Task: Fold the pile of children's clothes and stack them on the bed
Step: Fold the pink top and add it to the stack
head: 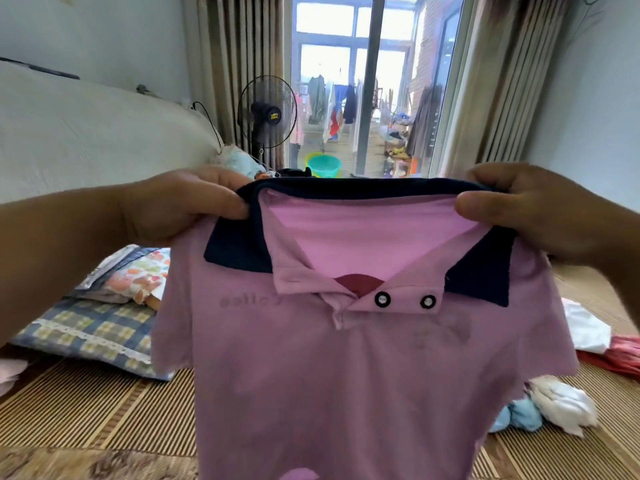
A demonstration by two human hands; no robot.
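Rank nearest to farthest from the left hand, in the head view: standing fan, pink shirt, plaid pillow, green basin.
1. pink shirt: gripped by the left hand.
2. plaid pillow: below, left.
3. standing fan: behind, upright.
4. green basin: beyond the fan.

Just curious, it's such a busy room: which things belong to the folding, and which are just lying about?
For the job: pink shirt, gripped by left hand and right hand; loose clothes on the mat.
Lying about: checked pillow, fan, green basin, curtains.

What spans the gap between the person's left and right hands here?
In the head view, the navy collar of the pink polo shirt stretches between the left hand and right hand, each pinching a collar end.
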